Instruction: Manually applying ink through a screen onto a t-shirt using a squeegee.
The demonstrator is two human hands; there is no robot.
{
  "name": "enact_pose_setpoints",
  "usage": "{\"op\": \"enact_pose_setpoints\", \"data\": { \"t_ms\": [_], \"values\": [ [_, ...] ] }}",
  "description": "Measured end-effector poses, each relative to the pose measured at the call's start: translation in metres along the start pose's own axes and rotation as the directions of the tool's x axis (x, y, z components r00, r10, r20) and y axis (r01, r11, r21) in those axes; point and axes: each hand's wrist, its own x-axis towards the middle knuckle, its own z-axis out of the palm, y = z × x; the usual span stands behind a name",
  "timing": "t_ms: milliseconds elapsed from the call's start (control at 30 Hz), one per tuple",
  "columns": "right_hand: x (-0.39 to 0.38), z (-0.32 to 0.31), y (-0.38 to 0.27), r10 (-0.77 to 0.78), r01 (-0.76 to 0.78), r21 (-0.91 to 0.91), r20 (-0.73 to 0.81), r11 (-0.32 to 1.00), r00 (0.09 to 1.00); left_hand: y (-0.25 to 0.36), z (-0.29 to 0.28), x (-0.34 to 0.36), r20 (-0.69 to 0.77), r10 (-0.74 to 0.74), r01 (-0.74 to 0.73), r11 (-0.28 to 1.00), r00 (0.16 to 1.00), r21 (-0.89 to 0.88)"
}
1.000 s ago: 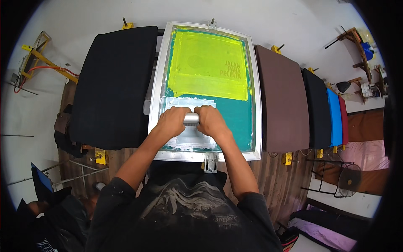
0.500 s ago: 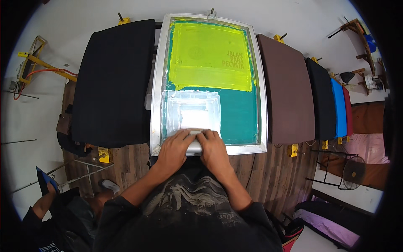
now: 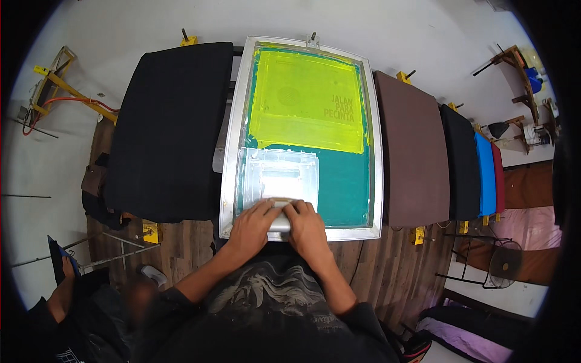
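A silk-screen frame (image 3: 376, 181) with a silver metal border lies in front of me, its mesh teal. Bright yellow-green ink (image 3: 302, 97) covers the far part of the mesh, with dark lettering showing through. White ink (image 3: 290, 181) coats the near left part in a rectangular patch. At the near end of that patch, a squeegee (image 3: 279, 225) with a silvery handle is gripped from both sides. My left hand (image 3: 252, 228) wraps its left side and my right hand (image 3: 307, 228) its right, the fingers curled over the top. The blade's lower edge is hidden.
Left of the screen stands a black-covered board (image 3: 172, 133). On the right are a brown-covered board (image 3: 414, 151) and further black, blue and red ones. Another person's arm (image 3: 63, 290) shows at lower left. A fan (image 3: 505, 266) stands at right.
The whole scene sits slightly lower in the picture, as the head view has tilted. Both hands stay on the squeegee at the near end of the white patch.
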Motion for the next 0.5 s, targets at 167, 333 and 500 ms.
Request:
{"op": "enact_pose_setpoints", "data": {
  "t_ms": [167,333,500],
  "values": [
    [0.017,-0.020,-0.006,0.003,-0.003,0.002,0.057,1.000,0.998,0.004,-0.022,0.014,-0.007,0.022,-0.022,1.000,1.000,0.003],
    [0.084,-0.015,0.004,-0.079,0.081,-0.097,0.027,0.992,0.997,-0.021,-0.048,0.070,-0.059,-0.026,0.024,0.999,0.998,-0.043],
    [0.101,-0.005,0.007,-0.056,0.063,-0.100,0.073,0.993,0.996,-0.035,-0.054,0.080,0.116,-0.148,0.150,0.989,0.982,-0.005]
  ]
}}
